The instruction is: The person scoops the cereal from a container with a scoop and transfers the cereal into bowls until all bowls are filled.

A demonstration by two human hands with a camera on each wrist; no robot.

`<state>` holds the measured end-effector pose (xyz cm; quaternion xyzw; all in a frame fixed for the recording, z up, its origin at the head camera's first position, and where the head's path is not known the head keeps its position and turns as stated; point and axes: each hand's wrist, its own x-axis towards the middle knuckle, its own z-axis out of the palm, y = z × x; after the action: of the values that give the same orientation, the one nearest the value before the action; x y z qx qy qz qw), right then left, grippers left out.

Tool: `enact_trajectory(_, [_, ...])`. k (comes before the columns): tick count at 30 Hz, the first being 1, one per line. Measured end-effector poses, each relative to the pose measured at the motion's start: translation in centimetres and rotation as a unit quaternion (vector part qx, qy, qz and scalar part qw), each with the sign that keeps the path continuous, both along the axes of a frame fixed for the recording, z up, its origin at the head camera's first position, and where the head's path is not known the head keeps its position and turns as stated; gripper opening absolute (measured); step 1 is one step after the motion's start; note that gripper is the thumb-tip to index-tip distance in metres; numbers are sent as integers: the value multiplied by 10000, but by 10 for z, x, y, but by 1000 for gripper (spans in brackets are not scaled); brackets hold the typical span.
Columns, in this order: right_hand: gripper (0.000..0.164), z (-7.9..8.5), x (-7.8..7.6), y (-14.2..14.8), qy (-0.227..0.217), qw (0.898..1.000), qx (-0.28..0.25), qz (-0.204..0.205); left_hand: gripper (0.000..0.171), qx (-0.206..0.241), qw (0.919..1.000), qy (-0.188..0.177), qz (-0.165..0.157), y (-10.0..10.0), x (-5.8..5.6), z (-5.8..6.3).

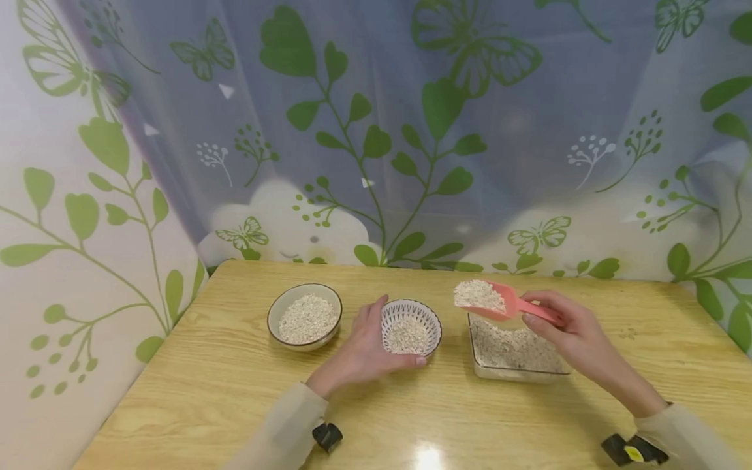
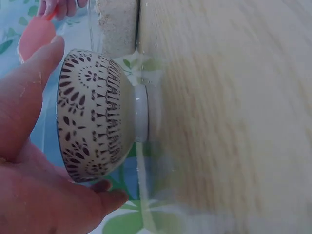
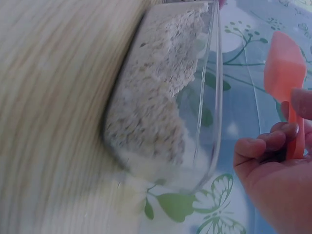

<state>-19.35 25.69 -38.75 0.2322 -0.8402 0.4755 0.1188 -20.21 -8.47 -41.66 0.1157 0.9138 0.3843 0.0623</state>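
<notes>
My left hand (image 1: 370, 344) is spread around the near-left side of a small patterned bowl (image 2: 92, 117), thumb at one side and fingers at the other. Some oats (image 1: 408, 335) lie in this bowl, which stands on the table. My right hand (image 1: 578, 336) grips the handle of a pink scoop (image 1: 510, 301). Heaped oats (image 1: 478, 295) fill the scoop, held level above the far left edge of a clear rectangular container (image 3: 214, 107). More oats (image 3: 146, 112) are in that container, sloping lower on one side.
To the left of my left hand stands a larger cream bowl (image 1: 304, 292) with a dark rim, also with oats in it. Everything stands on a wooden table (image 1: 376, 411). Behind it hangs a cloth (image 1: 364, 130) printed with leaves and butterflies.
</notes>
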Motion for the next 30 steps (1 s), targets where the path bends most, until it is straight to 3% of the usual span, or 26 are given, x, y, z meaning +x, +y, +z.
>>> enact_trajectory(13, [25, 4, -8, -39, -214, 9970, 736, 101, 136, 587, 9970, -410, -277, -5, -8, -5])
enact_trajectory(16, [25, 4, -11, -47, 153, 9940, 1063, 225, 136, 652, 9965, -439, -282, -5, -9, -7])
enact_trajectory(18, [27, 3, -13, -53, 693, 9875, 1388, 282, 136, 710, 9960, -458, -286, -5, -10, -7])
enact_trajectory(21, [32, -1, -16, -60, 1780, 9649, 1902, 326, 135, 753, 9956, -478, -298, -6, -10, -8])
enact_trajectory(24, [34, -4, -17, -68, 2717, 9316, 2397, 311, 135, 767, 9953, -497, -314, -6, -11, -8])
enact_trajectory(28, [26, -2, -17, -77, 3554, 8881, 2888, 395, 134, 744, 9953, -537, -325, -6, -11, -9])
enact_trajectory(30, [33, 0, -17, -80, 3886, 8662, 3119, 376, 134, 748, 9951, -551, -343, -7, -11, -10])
